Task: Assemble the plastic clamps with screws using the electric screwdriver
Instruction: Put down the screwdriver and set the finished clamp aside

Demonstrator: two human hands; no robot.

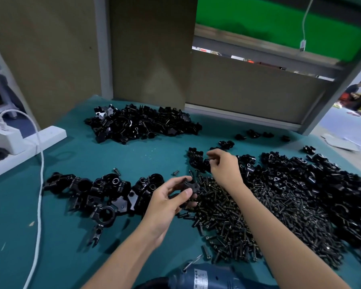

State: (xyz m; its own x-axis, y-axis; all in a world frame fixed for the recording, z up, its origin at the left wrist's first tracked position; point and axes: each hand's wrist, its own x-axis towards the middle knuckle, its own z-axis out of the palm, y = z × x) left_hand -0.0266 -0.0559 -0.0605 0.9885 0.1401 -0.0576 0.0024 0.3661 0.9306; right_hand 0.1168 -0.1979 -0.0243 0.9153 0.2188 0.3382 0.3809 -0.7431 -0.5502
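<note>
My left hand point(171, 197) holds a black plastic clamp piece point(191, 187) just above the left edge of a big heap of dark screws point(238, 222). My right hand point(224, 165) hovers over loose black clamp halves point(198, 159) beyond the screws, its fingers curled and pinched together; whether anything sits between them I cannot tell. The blue electric screwdriver point(206, 277) lies at the bottom edge, its bit pointing up and right toward the screws.
Assembled clamps point(96, 192) lie in a row at the left. Another heap of clamp parts point(142, 124) sits at the back, a larger one point(321, 184) at the right. A white power strip point(27, 147) with charger and cable point(40, 195) runs down the left side of the green table point(113, 155).
</note>
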